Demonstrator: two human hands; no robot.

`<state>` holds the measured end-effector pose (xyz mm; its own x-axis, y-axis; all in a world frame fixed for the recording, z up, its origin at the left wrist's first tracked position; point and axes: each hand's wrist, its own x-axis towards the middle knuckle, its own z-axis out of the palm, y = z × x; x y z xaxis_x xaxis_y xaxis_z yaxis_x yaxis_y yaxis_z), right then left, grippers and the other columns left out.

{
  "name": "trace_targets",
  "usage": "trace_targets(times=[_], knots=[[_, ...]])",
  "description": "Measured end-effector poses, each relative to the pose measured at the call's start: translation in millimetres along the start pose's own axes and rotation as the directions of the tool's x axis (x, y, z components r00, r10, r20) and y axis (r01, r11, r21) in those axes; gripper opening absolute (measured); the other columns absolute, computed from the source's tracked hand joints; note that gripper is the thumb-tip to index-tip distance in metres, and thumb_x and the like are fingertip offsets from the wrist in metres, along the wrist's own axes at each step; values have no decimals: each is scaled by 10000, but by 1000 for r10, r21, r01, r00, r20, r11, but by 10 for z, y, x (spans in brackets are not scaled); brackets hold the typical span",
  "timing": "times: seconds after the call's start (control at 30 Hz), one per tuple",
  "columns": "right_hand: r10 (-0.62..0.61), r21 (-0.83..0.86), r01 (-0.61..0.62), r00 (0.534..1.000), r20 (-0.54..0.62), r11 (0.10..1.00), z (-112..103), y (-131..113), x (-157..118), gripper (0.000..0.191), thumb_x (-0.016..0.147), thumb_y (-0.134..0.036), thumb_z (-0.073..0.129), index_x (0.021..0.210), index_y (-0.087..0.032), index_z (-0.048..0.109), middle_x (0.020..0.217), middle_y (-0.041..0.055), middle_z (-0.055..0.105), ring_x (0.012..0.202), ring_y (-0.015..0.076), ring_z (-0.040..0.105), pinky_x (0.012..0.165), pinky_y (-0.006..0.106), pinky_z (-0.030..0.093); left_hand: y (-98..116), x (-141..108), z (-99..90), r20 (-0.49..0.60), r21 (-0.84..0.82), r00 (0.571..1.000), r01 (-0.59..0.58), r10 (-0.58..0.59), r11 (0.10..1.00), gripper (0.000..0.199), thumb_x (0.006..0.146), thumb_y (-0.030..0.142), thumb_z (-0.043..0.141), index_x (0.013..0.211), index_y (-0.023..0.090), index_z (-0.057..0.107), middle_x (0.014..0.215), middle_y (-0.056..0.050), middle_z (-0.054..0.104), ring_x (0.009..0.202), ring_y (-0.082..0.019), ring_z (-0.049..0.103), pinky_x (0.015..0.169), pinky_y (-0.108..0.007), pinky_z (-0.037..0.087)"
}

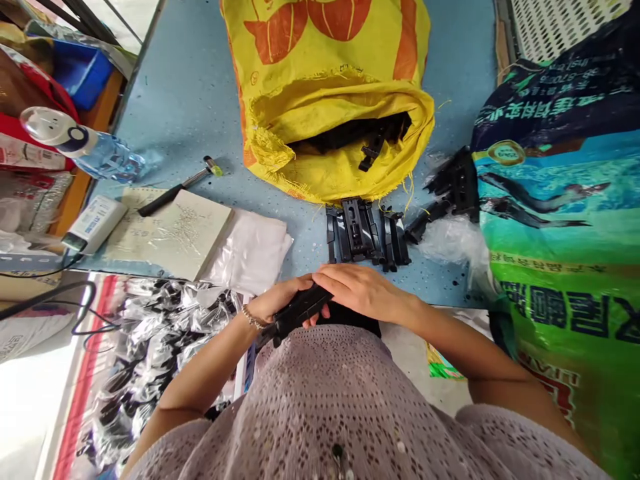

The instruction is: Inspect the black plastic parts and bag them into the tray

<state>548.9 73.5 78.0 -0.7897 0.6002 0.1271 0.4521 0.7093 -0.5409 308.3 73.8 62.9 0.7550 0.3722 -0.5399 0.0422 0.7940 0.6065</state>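
Close to my waist, at the table's front edge, my left hand (285,297) is closed around a long black plastic part (303,310). The part lies slantwise, its lower end near my wrist bracelet. My right hand (357,290) is closed over the part's upper end, the fingers meeting those of my left. What the fingertips do underneath is hidden. Just beyond my hands, several similar black plastic parts (357,230) lie side by side on the blue table (185,87). Behind them a yellow woven sack (325,180) gapes toward me, with more black parts inside.
At left are a small hammer (175,190), a notepad (205,233), clear plastic bags (255,250), a white box-shaped device (95,223) and a water bottle (95,147). Below stands a crate of bagged black parts (150,360). A green-blue sack (555,267) fills the right side.
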Motion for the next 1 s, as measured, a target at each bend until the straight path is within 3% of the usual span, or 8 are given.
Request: trace_targets(times=[0.13,0.23,0.3,0.4,0.63,0.77,0.9,1.0], knots=[[140,107,-133,989,-57,985,101,138,-85,344,983,-282,659,1324,-232,654,1223,114,739,1070,278,744,945,467,640,-8,-43,-241,-348,347,893,-161,286,924,542,974,647,483,1077,191,758,907,-142,778,788,-276,740,754,-458,622],[409,401,-304,888,-208,864,212,228,-129,446,897,-374,772,1313,-267,653,1236,101,729,1108,279,730,951,453,632,-14,11,-513,-546,800,467,45,695,598,393,946,528,580,1012,165,714,1049,-166,737,1011,-307,684,959,-483,546],[587,684,-313,783,-207,659,303,257,-112,518,827,-433,828,1284,-265,651,1167,86,743,1028,264,747,878,434,643,-6,58,-689,-488,871,338,246,804,425,285,902,445,635,909,165,683,1055,-189,701,1064,-341,645,982,-496,506],[702,952,-174,709,-58,253,400,245,-10,527,762,-460,872,1190,-230,669,1076,70,755,923,223,749,827,385,624,30,46,-894,-491,871,373,225,787,436,215,916,352,584,799,186,658,939,-137,688,941,-280,649,883,-409,509],[456,926,-58,858,237,-374,527,154,708,446,719,-487,905,1012,-193,742,959,54,763,902,182,733,793,269,591,71,-141,-1042,-668,582,388,-260,635,771,248,752,396,803,808,166,729,750,-18,646,693,-143,575,670,-283,461],[398,874,-80,868,297,-479,759,212,1186,369,696,-405,928,908,-176,730,850,28,756,842,171,741,711,237,596,42,-226,-1005,-607,630,388,-297,693,718,218,784,374,789,855,169,769,938,-64,720,792,-162,656,751,-306,533],[500,853,-60,788,360,-518,936,314,1282,357,675,-353,943,850,-164,696,827,27,758,807,192,762,647,243,592,41,-428,-959,-506,842,224,-83,833,534,115,858,266,687,889,179,755,1031,-92,743,886,-206,700,795,-348,575],[542,869,-54,762,355,-492,980,338,1227,359,686,-348,934,880,-155,701,873,39,765,822,203,768,666,263,598,74,-537,-936,-288,949,296,213,911,231,292,887,103,501,932,173,781,1130,-134,751,1052,-270,692,941,-445,563]])
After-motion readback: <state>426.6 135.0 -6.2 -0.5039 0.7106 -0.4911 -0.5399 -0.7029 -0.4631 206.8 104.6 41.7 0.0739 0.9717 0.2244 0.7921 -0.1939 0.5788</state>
